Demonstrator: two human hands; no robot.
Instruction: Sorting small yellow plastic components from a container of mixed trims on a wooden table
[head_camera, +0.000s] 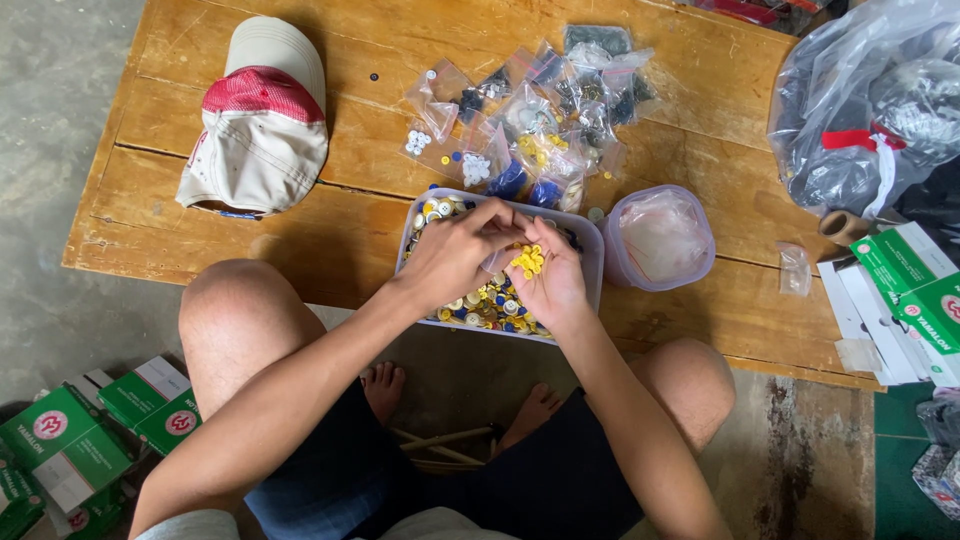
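A rectangular plastic tub (592, 240) full of mixed coloured buttons sits at the near edge of a low wooden table (330, 215). My right hand (553, 283) hovers over the tub, palm up and cupped around a small heap of yellow buttons (528, 261). My left hand (455, 250) reaches across the tub, its fingertips pinched together right beside the yellow buttons. Whether a button sits between those fingertips is too small to tell.
Several small clear bags of sorted buttons (530, 110) lie behind the tub. A round plastic container lined with a bag (660, 238) stands to its right. A white and red cap (258, 120) rests at left. Green and white boxes (905, 300) and a large plastic sack (870, 100) are at right.
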